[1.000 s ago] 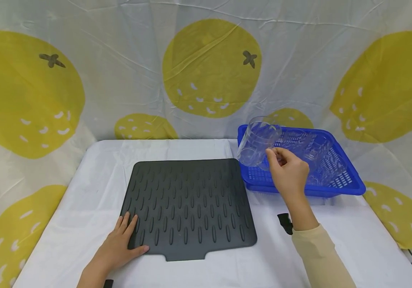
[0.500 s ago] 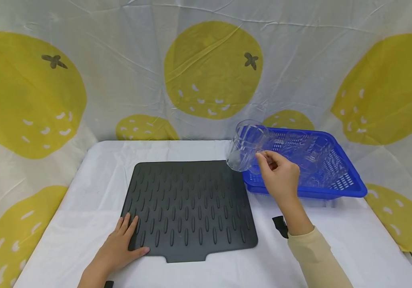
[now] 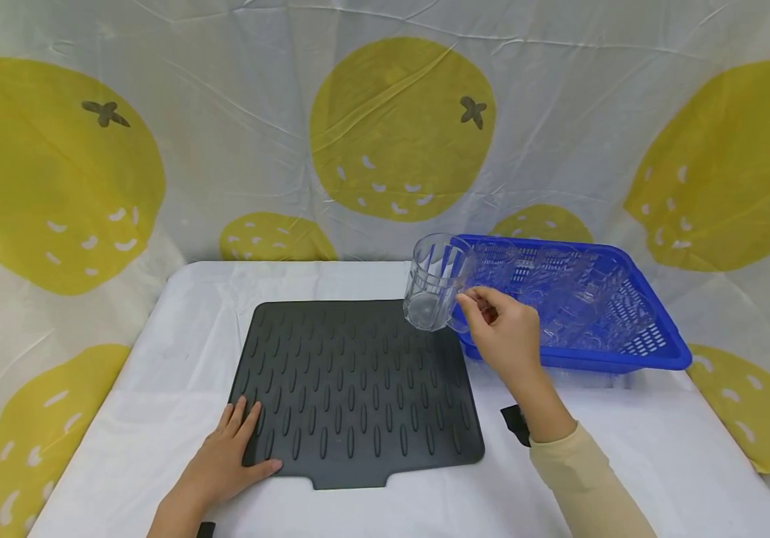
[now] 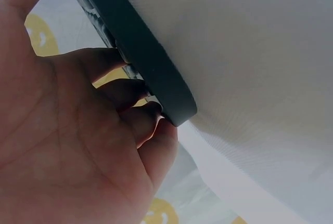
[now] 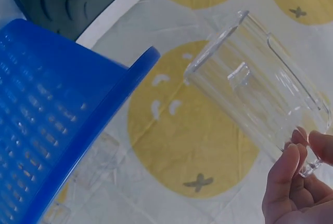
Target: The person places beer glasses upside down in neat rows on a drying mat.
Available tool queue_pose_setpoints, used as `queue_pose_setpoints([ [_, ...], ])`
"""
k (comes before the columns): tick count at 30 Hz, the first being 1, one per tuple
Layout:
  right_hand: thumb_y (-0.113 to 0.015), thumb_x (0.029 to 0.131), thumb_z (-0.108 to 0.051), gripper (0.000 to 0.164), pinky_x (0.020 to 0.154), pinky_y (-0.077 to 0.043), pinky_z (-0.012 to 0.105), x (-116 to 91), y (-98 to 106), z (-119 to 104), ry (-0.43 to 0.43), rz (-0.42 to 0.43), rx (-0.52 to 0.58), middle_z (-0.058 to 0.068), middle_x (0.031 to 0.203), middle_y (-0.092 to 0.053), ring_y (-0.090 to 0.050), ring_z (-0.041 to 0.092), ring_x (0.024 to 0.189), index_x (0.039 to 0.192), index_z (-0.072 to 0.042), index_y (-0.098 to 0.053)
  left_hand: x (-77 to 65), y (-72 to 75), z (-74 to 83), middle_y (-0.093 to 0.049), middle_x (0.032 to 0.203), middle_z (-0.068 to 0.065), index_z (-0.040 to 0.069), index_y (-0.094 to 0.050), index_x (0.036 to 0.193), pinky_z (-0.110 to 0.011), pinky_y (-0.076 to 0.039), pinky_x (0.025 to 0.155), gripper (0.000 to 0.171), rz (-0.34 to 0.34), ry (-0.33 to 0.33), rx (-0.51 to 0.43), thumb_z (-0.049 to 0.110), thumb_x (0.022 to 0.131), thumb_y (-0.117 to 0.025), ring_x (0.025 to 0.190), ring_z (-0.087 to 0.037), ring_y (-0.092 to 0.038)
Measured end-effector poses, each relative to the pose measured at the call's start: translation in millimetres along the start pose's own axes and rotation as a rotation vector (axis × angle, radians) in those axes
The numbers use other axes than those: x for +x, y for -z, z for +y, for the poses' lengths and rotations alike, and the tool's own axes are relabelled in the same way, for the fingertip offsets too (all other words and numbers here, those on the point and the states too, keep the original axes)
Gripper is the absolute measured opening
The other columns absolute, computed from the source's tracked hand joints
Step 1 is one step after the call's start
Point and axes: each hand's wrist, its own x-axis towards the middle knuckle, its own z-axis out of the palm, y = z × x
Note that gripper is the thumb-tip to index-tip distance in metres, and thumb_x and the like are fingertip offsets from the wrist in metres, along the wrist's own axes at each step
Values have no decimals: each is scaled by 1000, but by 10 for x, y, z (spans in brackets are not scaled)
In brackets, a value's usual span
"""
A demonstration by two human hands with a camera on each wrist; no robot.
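Observation:
My right hand pinches the handle of a clear glass mug, thumb against curled fingers. The mug hangs tilted over the far right corner of a dark grey ridged mat, close to the blue basket's left end. In the right wrist view the mug has nothing inside it. My left hand rests on the mat's near left edge with fingers spread out. From the left wrist, the fingertips touch the mat's thick rim.
A blue plastic basket with several clear glass mugs stands at the back right. White cloth covers the table. Behind it hangs a curtain with yellow fruit prints.
My right hand has carried the glass mug left and slightly down, from above the basket to over the mat's far right corner. The left hand has stayed in place.

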Motion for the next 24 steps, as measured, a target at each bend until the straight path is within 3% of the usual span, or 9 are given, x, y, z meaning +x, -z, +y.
queue_pose_setpoints([
  [24,-74,88,-11,11,49,-44,28,-60,-288,-214,32,-143,107,4,68,-63,-52,11,54,90,0,-74,1,-7,-10,-16,155,-31,-2,-31,151,-70,-28,101,107,-2,13,-8,60,75,-75,141,-52,-11],
])
